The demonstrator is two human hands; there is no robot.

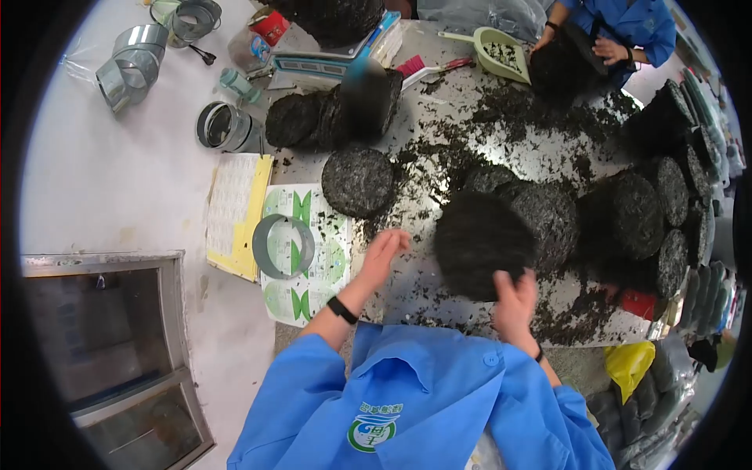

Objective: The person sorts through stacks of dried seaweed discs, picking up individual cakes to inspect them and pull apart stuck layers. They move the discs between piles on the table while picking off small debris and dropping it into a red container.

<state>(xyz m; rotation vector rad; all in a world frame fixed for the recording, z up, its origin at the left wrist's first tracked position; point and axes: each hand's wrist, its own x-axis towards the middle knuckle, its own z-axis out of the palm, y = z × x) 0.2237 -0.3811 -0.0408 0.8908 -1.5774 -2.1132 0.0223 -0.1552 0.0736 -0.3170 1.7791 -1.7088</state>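
Note:
My right hand [515, 296] grips the lower edge of a dark round pressed tea cake [479, 244] held up over the steel table [439, 149]. My left hand [383, 252] is open, palm facing the cake, a short way to its left and touching nothing. Another round tea cake [358, 181] lies flat on the table just above my left hand. A metal ring [283, 246] rests on a sheet of green printed labels [307, 291] to the left of that hand.
Several more tea cakes [627, 215] are stacked at the right, others [313, 119] at the back left. Loose tea crumbs cover the table. Another person in a blue coat [627, 23] handles a cake at the far end. Metal rings [133, 63] lie on the floor.

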